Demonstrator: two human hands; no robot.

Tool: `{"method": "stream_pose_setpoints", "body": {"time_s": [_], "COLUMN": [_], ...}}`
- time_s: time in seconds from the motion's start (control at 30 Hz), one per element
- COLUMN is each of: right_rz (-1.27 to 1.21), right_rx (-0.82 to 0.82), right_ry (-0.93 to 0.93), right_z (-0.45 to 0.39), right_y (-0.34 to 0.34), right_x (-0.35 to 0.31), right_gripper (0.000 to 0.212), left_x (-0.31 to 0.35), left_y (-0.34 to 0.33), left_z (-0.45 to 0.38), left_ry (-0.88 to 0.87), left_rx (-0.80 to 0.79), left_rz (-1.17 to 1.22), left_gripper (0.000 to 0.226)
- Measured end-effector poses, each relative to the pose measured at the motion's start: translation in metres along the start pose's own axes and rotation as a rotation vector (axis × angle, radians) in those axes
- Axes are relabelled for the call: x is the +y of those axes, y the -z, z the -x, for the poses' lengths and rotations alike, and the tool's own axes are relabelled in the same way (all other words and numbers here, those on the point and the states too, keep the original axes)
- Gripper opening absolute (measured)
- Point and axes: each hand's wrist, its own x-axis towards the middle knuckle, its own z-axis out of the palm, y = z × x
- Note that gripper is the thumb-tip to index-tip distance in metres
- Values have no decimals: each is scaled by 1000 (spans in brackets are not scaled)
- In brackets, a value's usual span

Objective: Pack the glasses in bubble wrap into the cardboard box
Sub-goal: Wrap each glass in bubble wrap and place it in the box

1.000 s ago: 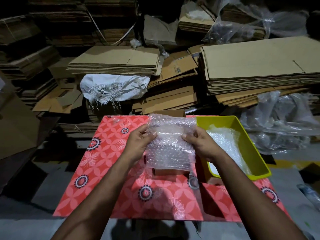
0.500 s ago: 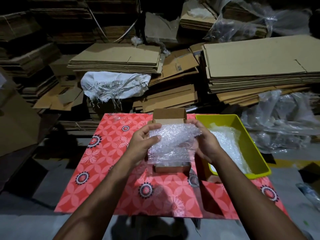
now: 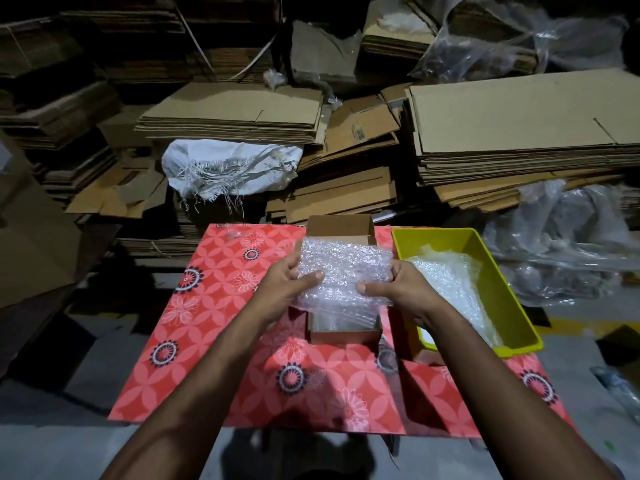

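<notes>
Lowered since earlier toward the small cardboard box (image 3: 341, 327) mid-frame, the soft, light, probably fragile bubble-wrapped bundle (image 3: 343, 275) is gripped at both ends by left hand (image 3: 289, 287) and right hand (image 3: 398, 291).

Bubble wrap bundle (image 3: 341, 271) hides contents, possibly glasses; covers most of cardboard box (image 3: 343, 332) interior.

Bubble-wrapped bundle held over the open cardboard box

The bubble wrap bundle (image 3: 343, 275) is a clear, crinkled wad, wider than tall; what it encloses cannot be made out. It is gripped at both ends, the left hand (image 3: 289, 289) on one side and the right hand (image 3: 398, 289) on the other, thumbs on top. It sits directly above the small brown cardboard box (image 3: 343, 334), which stands open on the table (image 3: 214, 306), its lid flap raised at the far side and some clear wrap showing inside.
</notes>
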Motion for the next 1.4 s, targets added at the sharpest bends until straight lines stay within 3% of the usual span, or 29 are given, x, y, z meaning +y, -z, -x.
{"method": "stream_pose_setpoints", "body": {"time_s": [0.03, 0.13, 0.2, 0.37, 0.43, 0.47, 0.53, 0.63, 0.7, 0.77, 0.8, 0.87, 1.0, 1.1, 1.27, 1.33, 1.4], "right_rz": [-12, -51, -84, -255, -328, -347, -423, -572, -606, -511, -418, -226, -40, 13, 14, -41, -40], "right_rx": [10, -40, -133, -41, -47, -51, -68, -151, -172, -150, -124, -46, 93, 86, 60, 88, 85], "right_ry": [15, 18, -32, 43, 47, 49, 49, 52, 41, 39, 53, 101, 182, 210, 257, 222, 153], "right_z": [-2, 5, 10, -2, -3, -2, -1, 3, 6, 7, 7, 7, 2, -3, -6, -5, -3], "right_y": [0, -2, -5, -2, -1, -2, -2, -1, 0, -3, -5, -7, -7, -8, -19, -24, -27], "right_x": [1, -6, -11, -3, -4, -5, -5, -10, -14, -17, -16, -14, -7, -10, -17, -14, -9], "right_gripper": [85, 37, 25, 29, 63, 68, 64, 39, 46, 43, 30, 13, 47, 50, 38, 44, 38], "left_x": [-2, -9, -11, -11, -10, -10, -8, -10, -12, -13, -13, -18, -25, -19, -16, -20, -24], "left_y": [0, 2, 3, 3, 4, 4, 2, 0, 1, 3, 3, 6, 14, 10, -4, -9, -14], "left_z": [0, -1, -4, -10, -12, -12, -10, -11, -10, -8, -6, -6, -6, -4, -4, -1, 2], "left_ry": [7, -41, -69, -79, -59, -53, -65, -63, -59, -77, -100, -117, -72, -57, -43, -43, -21], "left_rx": [-14, -23, -17, 29, 53, 58, 54, 53, 54, 58, 48, 30, -68, -160, -137, -71, -9], "left_rz": [-22, -1, 6, 69, 127, 159, 234, 387, 410, 278, 193, 65, -34, -152, -143, -39, 72], "left_gripper": [70, 46, 40, 22, 24, 27, 30, 36, 35, 19, 7, 18, 47, 46, 28, 24, 23]}}
